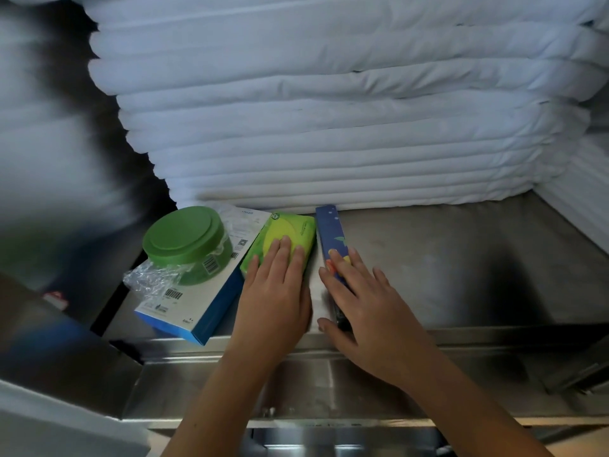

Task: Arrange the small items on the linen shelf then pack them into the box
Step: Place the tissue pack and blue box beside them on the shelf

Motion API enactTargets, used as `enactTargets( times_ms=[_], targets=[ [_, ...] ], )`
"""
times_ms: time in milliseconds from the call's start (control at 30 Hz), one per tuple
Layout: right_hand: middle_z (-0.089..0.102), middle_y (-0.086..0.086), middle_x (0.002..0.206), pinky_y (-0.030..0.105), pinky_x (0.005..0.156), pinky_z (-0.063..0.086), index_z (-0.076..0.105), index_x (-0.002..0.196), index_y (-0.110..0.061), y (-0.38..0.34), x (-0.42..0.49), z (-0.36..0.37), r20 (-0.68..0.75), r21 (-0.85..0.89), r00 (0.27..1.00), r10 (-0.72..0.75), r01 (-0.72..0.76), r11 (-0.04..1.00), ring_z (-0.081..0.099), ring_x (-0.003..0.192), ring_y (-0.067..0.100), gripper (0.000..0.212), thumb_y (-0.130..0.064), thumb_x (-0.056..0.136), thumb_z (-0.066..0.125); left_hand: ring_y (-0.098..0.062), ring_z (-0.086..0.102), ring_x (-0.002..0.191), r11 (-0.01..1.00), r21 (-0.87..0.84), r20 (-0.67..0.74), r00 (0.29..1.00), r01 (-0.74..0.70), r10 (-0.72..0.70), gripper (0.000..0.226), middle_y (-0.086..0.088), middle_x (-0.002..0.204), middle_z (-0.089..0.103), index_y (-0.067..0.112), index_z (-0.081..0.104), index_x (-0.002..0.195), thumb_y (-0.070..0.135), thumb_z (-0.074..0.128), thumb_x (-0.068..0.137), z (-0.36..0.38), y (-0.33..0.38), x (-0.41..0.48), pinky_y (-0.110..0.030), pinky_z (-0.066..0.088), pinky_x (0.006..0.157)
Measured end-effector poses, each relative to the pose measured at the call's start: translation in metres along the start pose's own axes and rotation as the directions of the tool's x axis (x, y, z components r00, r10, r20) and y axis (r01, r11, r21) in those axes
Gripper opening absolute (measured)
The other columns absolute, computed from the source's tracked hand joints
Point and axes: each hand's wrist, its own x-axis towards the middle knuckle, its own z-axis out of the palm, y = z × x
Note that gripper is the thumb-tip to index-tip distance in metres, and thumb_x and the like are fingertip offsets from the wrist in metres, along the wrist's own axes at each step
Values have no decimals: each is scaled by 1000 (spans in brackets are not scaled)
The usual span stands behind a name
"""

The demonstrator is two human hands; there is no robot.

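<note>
On the steel shelf (pixel 445 258) lie several small items in a row. A round green container (pixel 184 242) in clear wrap rests on a white and blue flat box (pixel 211 305) at the left. Beside it lies a green tissue pack (pixel 293 230), with my left hand (pixel 276 288) pressed flat on top of it, fingers together. A narrow dark blue box (pixel 331 232) stands on edge to the right. My right hand (pixel 359 301) lies over its near end, thumb on one side and fingers on the other.
A tall stack of folded white linen (pixel 329 110) fills the back of the shelf, with more linen (pixel 580 206) at the right wall. The shelf's steel front lip (pixel 329 374) runs below my wrists. Blurred dark and white shapes sit at the left.
</note>
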Motion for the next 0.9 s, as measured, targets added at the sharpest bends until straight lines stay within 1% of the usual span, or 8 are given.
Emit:
enactTargets(
  times_ms=[133,267,367,467,600,700,800,900],
  targets=[
    [49,20,135,56,92,41,56,125,-3,-4,-7,-1,-70,-46,995,70,-74,996,42,125,42,59,-32,77,73,-45,55,111,1000,17,5,1000,-15,15,54,-30,119,58,-9,61,114,3,80,65,-2,6,-4,-63,43,87],
    [55,23,127,58,87,44,62,118,-1,-5,-16,-1,-132,-92,977,169,-182,979,49,119,43,60,-31,69,80,-43,56,110,999,34,16,999,-41,41,56,-29,117,59,-8,62,113,6,82,64,-5,17,-11,-61,44,86],
    [55,26,125,60,87,42,62,117,1,-8,-21,-1,-167,-89,954,249,-266,960,47,119,46,59,-24,67,81,-43,58,107,996,58,9,998,-68,67,59,-29,115,60,-9,63,112,3,84,59,-7,25,-18,-59,46,83],
    [51,29,128,57,91,39,58,120,5,-17,-23,2,-193,-36,924,331,-344,938,40,124,48,57,-16,70,78,-42,59,105,995,67,3,997,-79,79,64,-29,114,61,-8,63,111,2,87,53,-9,31,-25,-58,47,81],
    [44,33,133,55,97,37,54,124,7,-30,-23,5,-216,-15,892,397,-409,912,31,128,50,61,-16,72,76,-41,60,104,994,69,5,996,-87,87,69,-28,113,62,-8,64,109,2,89,46,-12,34,-32,-56,48,78],
    [32,31,142,55,104,25,47,132,2,-30,-26,3,-184,19,921,342,-345,938,17,135,48,62,-24,80,69,-41,60,103,993,36,-19,993,-113,114,65,-27,113,62,-7,65,109,3,88,49,-13,32,-37,-57,48,77],
    [34,24,144,59,101,21,48,134,-8,-15,-33,-5,-121,-52,984,129,-136,989,21,134,45,63,-37,81,67,-40,59,107,990,-31,-44,989,-140,138,62,-24,117,62,-5,63,113,3,86,56,-17,23,-38,-56,42,85],
    [36,17,145,58,100,18,44,138,-15,10,-37,-17,-22,-130,998,-56,53,990,21,134,37,67,-43,81,66,-40,56,113,981,-3,-17,981,-193,193,68,-22,122,59,-2,60,119,16,87,59,-22,9,-34,-57,33,91]
  ],
)
